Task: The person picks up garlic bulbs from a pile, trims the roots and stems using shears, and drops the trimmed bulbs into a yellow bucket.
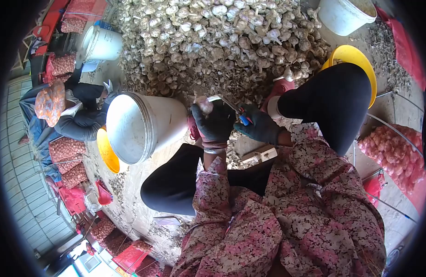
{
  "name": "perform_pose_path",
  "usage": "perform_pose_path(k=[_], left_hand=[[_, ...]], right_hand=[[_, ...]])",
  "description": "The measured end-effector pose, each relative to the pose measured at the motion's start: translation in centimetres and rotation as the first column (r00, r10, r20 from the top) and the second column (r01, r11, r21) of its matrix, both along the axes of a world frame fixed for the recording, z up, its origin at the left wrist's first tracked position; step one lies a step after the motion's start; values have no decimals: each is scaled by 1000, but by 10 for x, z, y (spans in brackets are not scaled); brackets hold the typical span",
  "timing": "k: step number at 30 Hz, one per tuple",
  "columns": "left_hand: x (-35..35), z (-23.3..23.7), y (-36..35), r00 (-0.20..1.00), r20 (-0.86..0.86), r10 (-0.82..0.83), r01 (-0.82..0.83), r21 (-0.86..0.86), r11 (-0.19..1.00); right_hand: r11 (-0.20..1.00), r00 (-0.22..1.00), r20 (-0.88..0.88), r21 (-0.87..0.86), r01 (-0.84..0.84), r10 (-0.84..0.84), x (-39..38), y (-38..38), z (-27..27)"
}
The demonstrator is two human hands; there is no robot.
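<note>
My left hand [214, 122], in a dark glove, has its fingers wrapped round a garlic bulb [204, 105] with a pinkish-white skin. Just to its right, my right hand [260, 125], also gloved, is closed on the blue and red handles of a pair of shears [232, 105]. The pale jaws of the shears point left, at the top of the bulb beside my left fingers. Beyond both hands lies a large heap of garlic bulbs [213, 37] with dry stalks and loose skins around its lower edge.
A white bucket [169, 122] stands left of my hands. Another white bucket [344, 16] is at the upper right, above a yellow tub [371, 76] behind my knee. At left sits a co-worker [79, 111] in a patterned head covering. Net sacks of garlic [393, 154] lie at right.
</note>
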State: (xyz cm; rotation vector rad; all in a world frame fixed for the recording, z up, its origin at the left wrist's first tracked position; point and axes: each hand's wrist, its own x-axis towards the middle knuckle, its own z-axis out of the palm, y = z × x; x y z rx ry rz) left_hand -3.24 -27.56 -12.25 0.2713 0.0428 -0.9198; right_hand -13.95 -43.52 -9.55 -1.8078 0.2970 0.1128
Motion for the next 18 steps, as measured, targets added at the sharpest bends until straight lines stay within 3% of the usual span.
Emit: perform_pose_path(k=[1, 3, 4, 6, 9, 12, 15, 16, 17, 18], left_hand=[[-6, 14, -9, 1000, 0, 1, -1, 2, 1000], [-19, 38, -26, 954, -171, 247, -203, 238, 950], [-20, 36, -27, 953, -172, 248, -204, 242, 949], [-22, 29, -27, 991, 25, 131, -133, 258, 957], [-22, -2, -25, 980, -55, 194, -156, 396, 905], [-20, -10, -22, 984, -23, 177, -164, 280, 946], [-12, -21, -14, 984, -38, 173, -165, 170, 972], [-4, -24, -11, 966, 126, 225, -248, 209, 946], [3, -28, -6, 920, 288, 265, -335, 233, 913], [9, -15, -3, 945, 86, 315, -326, 242, 914]], right_hand=[[999, 1000, 2, -29, -22, 23, 0, 0, -5], [997, 999, 3, -54, -46, 46, -1, 0, -13], [996, 999, 29, -82, -35, 37, -2, 0, -16], [994, 998, 48, -105, -23, 28, -3, -1, -19], [996, 1000, -1, -88, -14, 14, 3, -2, -16], [989, 991, -128, -133, -67, 50, 9, -7, -28], [1000, 987, -160, 19, 21, -17, 13, -9, -40], [920, 952, -295, 346, 185, -80, 15, -9, -39], [713, 895, -437, 601, 363, -88, 18, -9, -40], [578, 872, -461, 671, 465, -166, 23, -5, -48]])
